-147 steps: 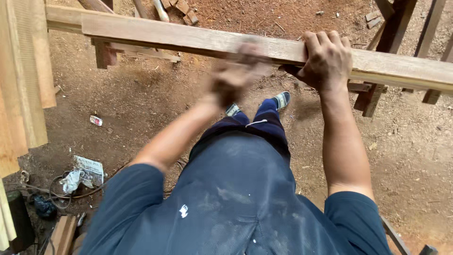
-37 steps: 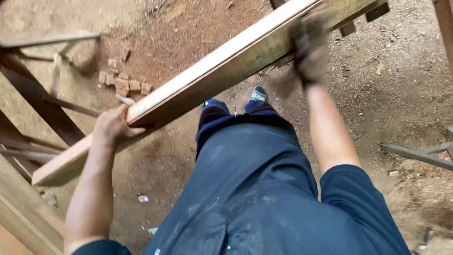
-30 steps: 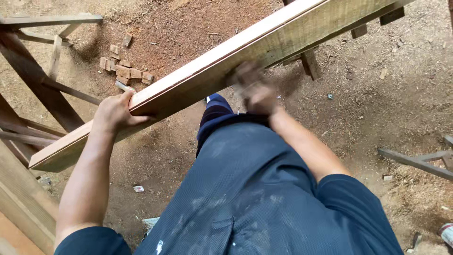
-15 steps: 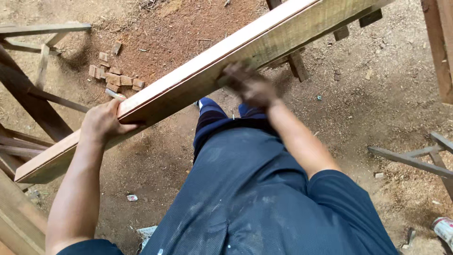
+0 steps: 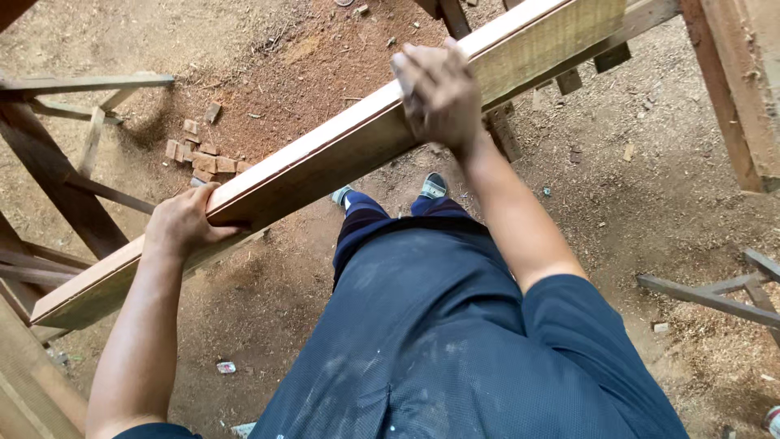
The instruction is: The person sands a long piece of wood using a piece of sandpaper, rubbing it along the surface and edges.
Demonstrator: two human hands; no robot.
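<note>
Above a sawdust-strewn dirt floor, the left hand (image 5: 185,223) curls its fingers over the edge of a long wooden plank (image 5: 325,158) while the right hand (image 5: 437,93) presses flat on it. Small wood offcuts (image 5: 199,150) lie below, beside a timber trestle (image 5: 61,175).

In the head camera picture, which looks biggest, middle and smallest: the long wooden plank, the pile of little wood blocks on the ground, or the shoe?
1. The long wooden plank, by far.
2. The pile of little wood blocks.
3. The shoe, only partly visible.
The blocks and shoe lie on the ground, farther from the camera than the plank, so they look smaller than they are.
</note>
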